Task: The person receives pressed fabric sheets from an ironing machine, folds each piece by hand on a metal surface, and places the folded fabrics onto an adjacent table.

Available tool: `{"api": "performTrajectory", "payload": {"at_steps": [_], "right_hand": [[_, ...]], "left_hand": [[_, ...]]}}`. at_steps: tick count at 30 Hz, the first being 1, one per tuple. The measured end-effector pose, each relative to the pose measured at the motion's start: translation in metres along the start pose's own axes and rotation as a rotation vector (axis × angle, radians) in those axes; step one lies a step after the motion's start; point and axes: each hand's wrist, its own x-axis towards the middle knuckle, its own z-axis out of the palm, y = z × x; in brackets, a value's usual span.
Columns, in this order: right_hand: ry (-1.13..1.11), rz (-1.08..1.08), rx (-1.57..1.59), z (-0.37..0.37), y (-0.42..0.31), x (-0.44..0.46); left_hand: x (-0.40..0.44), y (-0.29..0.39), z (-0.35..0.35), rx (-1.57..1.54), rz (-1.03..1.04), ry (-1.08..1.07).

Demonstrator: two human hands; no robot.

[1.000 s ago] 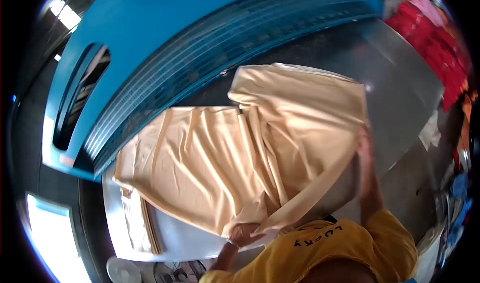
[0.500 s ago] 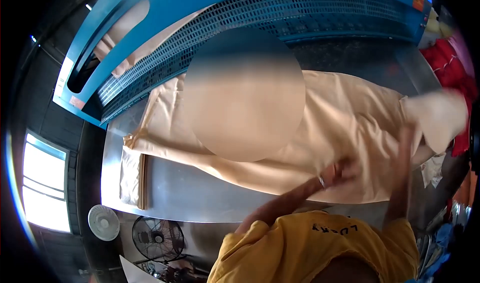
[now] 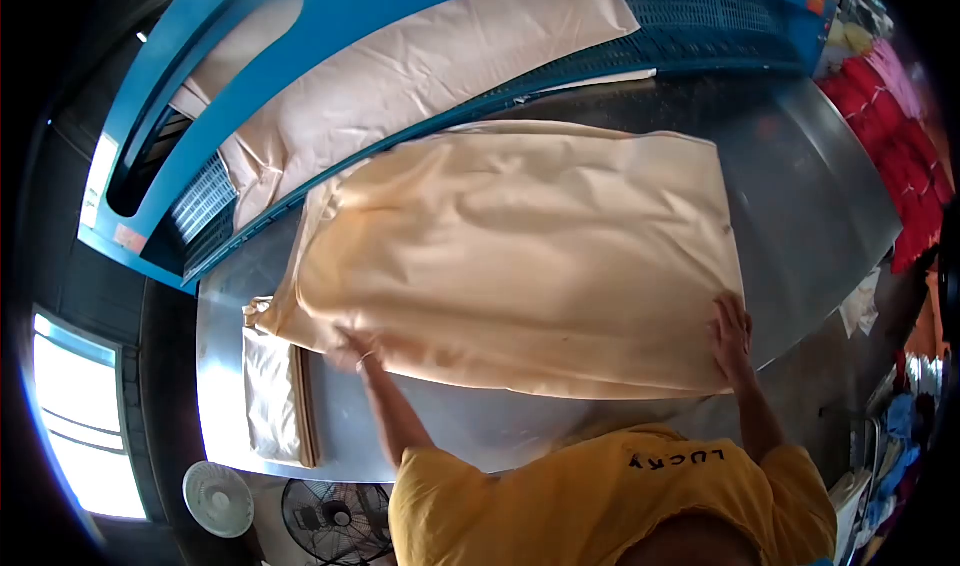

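A beige cloth lies folded over on a metal table, with soft wrinkles across its upper layer. My left hand is at the cloth's near left edge, blurred by motion, so its fingers are hard to read. On the right, my right hand rests flat on the cloth's near right corner, fingers stretched out. Close to my left hand, a neatly folded beige bundle sits at the table's left end, and a bunched part of the cloth reaches its top.
Behind the metal table stands a blue machine with a perforated belt, a pale cloth lying along it. Red bundles are piled at the right. A black fan and a white fan stand at the lower left.
The cloth's right part has been folded over to the left, baring the table's right end. My left hand has moved far left. Pale cloth now shows on the machine's belt.
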Motion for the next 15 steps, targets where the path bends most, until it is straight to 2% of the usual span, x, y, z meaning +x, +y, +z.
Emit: {"api": "performTrajectory", "payload": {"at_steps": [1,3,5,6,7,9,10,11,12,13,15], "right_hand": [[0.0,0.058,-0.009,-0.002,0.005,-0.009],[-0.002,0.182,-0.025,-0.006,0.01,-0.031],[0.061,0.207,0.07,-0.002,0.017,-0.037],[0.118,0.214,0.151,0.003,0.024,-0.038],[0.173,0.216,0.231,0.008,0.031,-0.041],[0.083,0.473,0.373,0.005,0.018,-0.035],[0.044,0.606,0.446,0.003,0.014,-0.033],[0.104,0.466,0.38,0.013,0.021,-0.037],[0.076,0.499,0.424,0.022,0.026,-0.036],[0.032,0.512,0.528,0.026,0.036,-0.033],[-0.037,0.675,1.2,0.019,0.044,-0.028]], "left_hand": [[0.032,-0.02,-0.018,0.089,-0.201,0.118],[0.036,-0.001,-0.044,0.539,-0.221,0.249],[0.065,-0.012,-0.03,-0.09,-0.37,-0.099],[0.066,-0.003,-0.015,-0.392,-0.229,-0.19],[0.067,0.008,0.004,-0.485,-0.079,-0.106],[0.038,0.067,0.022,-0.36,0.19,-0.351],[-0.03,0.119,0.025,-0.555,0.431,-0.414],[-0.056,0.138,0.039,-0.626,0.24,-0.682],[-0.038,0.1,0.076,-0.503,0.358,-0.869],[-0.094,0.112,0.061,-0.325,0.44,-1.087],[-0.216,0.145,0.027,0.029,0.705,-1.508]]}}
